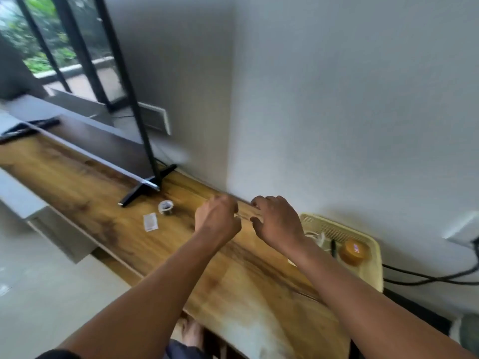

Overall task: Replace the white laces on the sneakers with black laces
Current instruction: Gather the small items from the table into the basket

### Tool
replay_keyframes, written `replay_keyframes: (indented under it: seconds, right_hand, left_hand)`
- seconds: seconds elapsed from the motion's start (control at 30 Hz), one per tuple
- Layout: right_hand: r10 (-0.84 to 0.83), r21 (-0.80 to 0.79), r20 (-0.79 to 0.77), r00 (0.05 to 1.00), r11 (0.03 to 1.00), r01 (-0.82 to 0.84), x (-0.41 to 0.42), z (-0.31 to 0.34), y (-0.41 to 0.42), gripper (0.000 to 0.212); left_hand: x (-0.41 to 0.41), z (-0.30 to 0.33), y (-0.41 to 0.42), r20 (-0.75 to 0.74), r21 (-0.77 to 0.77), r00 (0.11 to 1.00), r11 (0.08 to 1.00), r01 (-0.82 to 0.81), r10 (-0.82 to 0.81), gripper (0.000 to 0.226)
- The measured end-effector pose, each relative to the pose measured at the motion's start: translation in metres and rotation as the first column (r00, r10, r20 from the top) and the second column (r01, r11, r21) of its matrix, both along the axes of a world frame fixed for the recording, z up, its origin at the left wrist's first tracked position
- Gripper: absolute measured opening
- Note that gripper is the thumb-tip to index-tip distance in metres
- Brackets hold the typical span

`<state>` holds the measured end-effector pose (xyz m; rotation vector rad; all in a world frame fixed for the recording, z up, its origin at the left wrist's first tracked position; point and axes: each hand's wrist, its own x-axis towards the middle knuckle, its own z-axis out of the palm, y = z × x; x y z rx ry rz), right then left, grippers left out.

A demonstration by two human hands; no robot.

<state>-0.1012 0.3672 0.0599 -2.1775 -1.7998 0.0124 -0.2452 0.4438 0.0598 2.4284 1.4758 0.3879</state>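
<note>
Head view: both hands were raised over the wooden shelf (77,182) near the wall. The left hand (217,218) was curled, apparently pinching a thin pale strand (243,216); blur made this uncertain. The right hand (277,224) was spread with bent fingers, nothing clearly gripped, probably to catch the strand's other end. Sneakers and black laces were not seen. White cord lay in the cream tray (373,270).
</note>
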Motion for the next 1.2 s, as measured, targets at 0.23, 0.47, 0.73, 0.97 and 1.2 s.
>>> replay_keyframes:
  seconds: [0.23, 0.47, 0.73, 0.97, 1.2]
  right_hand:
    - [0.237, 0.006, -0.133, 0.962, 0.971, -0.238, -0.080, -0.017, 0.080, 0.044]
    - [0.327, -0.053, -0.160, 0.931, 0.939, -0.339, -0.135, -0.049, 0.156, 0.062]
    - [0.397, -0.167, -0.128, 0.909, 0.895, -0.415, -0.160, -0.069, 0.206, 0.058]
    - [0.372, -0.096, -0.110, 0.922, 0.919, -0.382, -0.153, -0.074, 0.192, 0.029]
    - [0.263, -0.008, -0.152, 0.953, 0.964, -0.267, -0.102, -0.032, 0.112, 0.023]
  left_hand:
    - [-0.125, -0.004, 0.066, -0.083, -0.070, 0.937, 0.935, -0.346, 0.341, 0.032]
    - [-0.175, -0.061, 0.107, -0.201, -0.204, 0.897, 0.879, -0.432, 0.394, 0.057]
    - [-0.177, -0.087, 0.130, -0.226, -0.175, 0.927, 0.924, -0.340, 0.299, 0.070]
    - [-0.177, -0.080, 0.128, -0.183, -0.139, 0.939, 0.938, -0.318, 0.291, 0.057]
    - [-0.135, -0.034, 0.104, -0.010, -0.211, 0.982, 0.959, -0.187, 0.189, 0.049]
